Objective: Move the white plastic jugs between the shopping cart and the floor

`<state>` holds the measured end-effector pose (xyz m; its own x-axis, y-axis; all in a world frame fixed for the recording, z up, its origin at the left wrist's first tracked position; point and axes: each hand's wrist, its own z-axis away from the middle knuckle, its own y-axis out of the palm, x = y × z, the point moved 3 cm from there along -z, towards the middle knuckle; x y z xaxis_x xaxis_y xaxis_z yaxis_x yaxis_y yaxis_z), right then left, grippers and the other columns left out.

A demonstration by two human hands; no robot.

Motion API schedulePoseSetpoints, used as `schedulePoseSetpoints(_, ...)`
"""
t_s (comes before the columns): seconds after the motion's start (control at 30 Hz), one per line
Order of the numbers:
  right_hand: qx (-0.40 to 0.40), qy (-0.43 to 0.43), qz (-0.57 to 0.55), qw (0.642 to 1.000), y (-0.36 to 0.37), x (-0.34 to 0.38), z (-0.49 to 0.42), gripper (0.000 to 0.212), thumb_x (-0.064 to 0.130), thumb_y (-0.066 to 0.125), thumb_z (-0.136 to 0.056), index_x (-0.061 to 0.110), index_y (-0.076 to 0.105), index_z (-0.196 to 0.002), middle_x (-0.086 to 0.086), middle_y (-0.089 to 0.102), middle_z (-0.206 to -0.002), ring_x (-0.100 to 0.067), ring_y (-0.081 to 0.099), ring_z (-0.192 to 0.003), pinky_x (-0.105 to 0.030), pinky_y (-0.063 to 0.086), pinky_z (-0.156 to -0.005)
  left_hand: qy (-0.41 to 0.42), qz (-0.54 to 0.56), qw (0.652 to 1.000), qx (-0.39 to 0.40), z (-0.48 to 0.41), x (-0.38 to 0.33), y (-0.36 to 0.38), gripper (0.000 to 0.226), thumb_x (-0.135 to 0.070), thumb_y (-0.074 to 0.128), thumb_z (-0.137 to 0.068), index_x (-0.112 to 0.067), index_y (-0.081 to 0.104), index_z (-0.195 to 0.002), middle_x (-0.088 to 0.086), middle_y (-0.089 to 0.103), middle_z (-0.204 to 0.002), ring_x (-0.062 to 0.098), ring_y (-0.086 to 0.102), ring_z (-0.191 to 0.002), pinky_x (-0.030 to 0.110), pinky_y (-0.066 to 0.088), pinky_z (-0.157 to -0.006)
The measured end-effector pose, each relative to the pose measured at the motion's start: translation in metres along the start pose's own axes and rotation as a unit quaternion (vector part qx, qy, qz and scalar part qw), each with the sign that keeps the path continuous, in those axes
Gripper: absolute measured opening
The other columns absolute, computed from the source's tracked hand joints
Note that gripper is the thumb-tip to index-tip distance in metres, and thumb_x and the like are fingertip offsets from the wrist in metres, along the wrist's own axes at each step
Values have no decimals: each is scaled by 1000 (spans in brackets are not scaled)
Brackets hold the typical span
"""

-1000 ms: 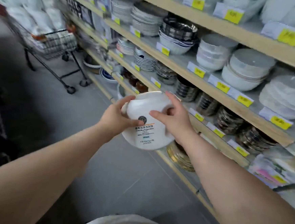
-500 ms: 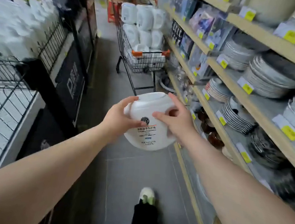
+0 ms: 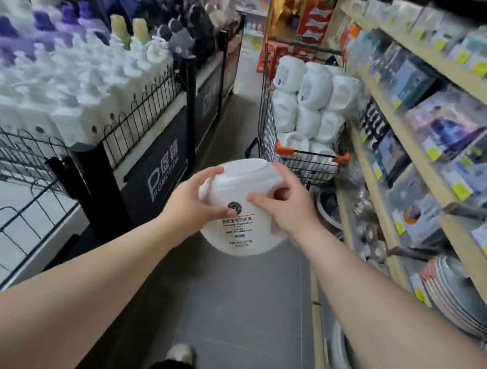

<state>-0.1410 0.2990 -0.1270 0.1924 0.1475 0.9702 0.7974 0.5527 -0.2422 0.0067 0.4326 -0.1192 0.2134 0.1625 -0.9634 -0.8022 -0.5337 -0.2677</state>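
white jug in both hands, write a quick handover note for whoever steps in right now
Left hand: holds the left side of the white jug, thumb on the label.
Right hand: holds the right side, fingers at the handle opening.
The jug is in the air, upside down, label facing the camera.
Shopping cart: ahead in the aisle by the right-hand shelves, already stacked high with white jugs.
Done: one jug picked up and carried.
Left: which way it is going cannot be told from this view; place it, then carry on with the rest.
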Motion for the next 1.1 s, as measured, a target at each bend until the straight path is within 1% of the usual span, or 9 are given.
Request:
schedulePoseSetpoints(0.07, 3, -2, 5, 1000, 4, -3, -45, 94, 51, 87, -43, 58, 43, -126, 5, 61, -126, -16, 58, -117, -43, 51, -98, 5, -9, 1000, 0, -45, 3, -4, 80, -22, 92, -56, -49, 53, -120, -9, 56, -124, 16, 55, -110, 31, 53, -83)
schedulePoseSetpoints(0.17, -6, 1, 4, 1000, 12, -7, -117, 95, 50, 87, -44, 58, 43, -128, 5, 62, -124, -14, 59, -116, -41, 51, -98, 12, -14, 1000, 5, -121, 8, -12, 80, -22, 92, -57, -49, 52, -121, -10, 54, -124, 16, 55, -109, 24, 49, -75)
schedulePoseSetpoints(0.33, -33, 5, 9, 999, 26, 0, -239, 81, 55, 87, -43, 73, 45, -109, -1, 63, -121, -20, 59, -114, -45, 50, -98, 26, -33, 999, 28, -251, 1, -30, 81, -21, 91, -58, -45, 52, -124, -13, 53, -118, 16, 54, -108, 28, 50, -78)
schedulePoseSetpoints(0.5, -64, 12, -14, 998, 27, 8, -339, 84, 50, 87, -44, 66, 47, -116, 2, 63, -118, -17, 59, -114, -43, 49, -100, 49, -59, 996, 54, -364, -15, -40, 81, -19, 90, -60, -42, 51, -127, -12, 53, -117, 14, 52, -104, 18, 45, -72)
schedulePoseSetpoints(0.67, -86, 29, -20, 996, 13, 1, -434, 79, 50, 85, -43, 71, 46, -109, 1, 65, -114, -17, 59, -113, -43, 49, -100, 57, -62, 994, 75, -471, -16, -24, 81, -21, 91, -59, -42, 52, -127, -11, 54, -119, 13, 54, -105, 22, 48, -78)
schedulePoseSetpoints(0.8, -114, 38, -24, 992, -12, -16, -515, 93, 46, 87, -43, 56, 46, -127, 3, 65, -114, -17, 59, -115, -44, 48, -102, 65, -62, 992, 85, -560, -13, 7, 80, -22, 91, -58, -45, 52, -124, -9, 55, -121, 15, 54, -108, 28, 50, -86)
schedulePoseSetpoints(0.93, -127, 45, -26, 991, -45, -24, -593, 89, 23, 88, -61, 48, 44, -135, 1, 64, -112, -18, 58, -114, -43, 46, -103, 71, -61, 991, 99, -647, -21, 38, 80, -20, 91, -59, -43, 52, -126, -9, 55, -120, 15, 56, -107, 26, 50, -84)
schedulePoseSetpoints(1.03, -139, 43, -21, 989, -68, -23, -647, 94, 20, 88, -63, 43, 40, -141, -1, 60, -125, -17, 56, -118, -42, 45, -105, 88, -68, 987, 114, -708, -33, 57, 81, -20, 90, -60, -42, 51, -128, -12, 54, -118, 13, 55, -105, 25, 49, -84)
schedulePoseSetpoints(1.1, -148, 50, -6, 988, -80, -23, -677, 96, 20, 88, -64, 43, 37, -143, -1, 57, -129, -16, 55, -119, -39, 44, -106, 96, -68, 985, 124, -744, -37, 68, 81, -19, 90, -60, -42, 51, -128, -13, 54, -117, 9, 56, -102, 17, 48, -81)
